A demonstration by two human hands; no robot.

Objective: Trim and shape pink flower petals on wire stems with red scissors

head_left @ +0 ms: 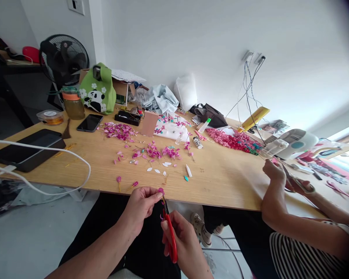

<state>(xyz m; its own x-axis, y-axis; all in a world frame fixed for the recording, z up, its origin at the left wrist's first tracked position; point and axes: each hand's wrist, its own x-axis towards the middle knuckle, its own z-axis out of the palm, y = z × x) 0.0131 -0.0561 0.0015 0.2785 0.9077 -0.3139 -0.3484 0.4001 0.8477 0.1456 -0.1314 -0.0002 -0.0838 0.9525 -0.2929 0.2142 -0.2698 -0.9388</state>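
At the front edge of the table, my left hand [142,202] is closed, pinching a small magenta petal-like piece [161,190] between thumb and fingertips. My right hand [182,239] grips red-handled scissors [171,236], their blades pointing up at the underside of that piece. A bit of magenta scrap hangs beside the blades. On the tabletop to the left lie two magenta buds, one round [119,179] and one slimmer [135,183], with thin yellow stems. Beyond my hands are white leaf shapes [157,171], a teal leaf [186,178], a white tube [189,170] and heaped pink petals [154,151].
At the right, a co-worker's hands [275,172] hold other scissors [296,184]. A glue bottle [197,142], red and pink bead-like strands [232,140] and a white machine [293,143] stand farther back. A phone [89,123], tablet [29,149] and looping white cable [87,170] occupy the left.
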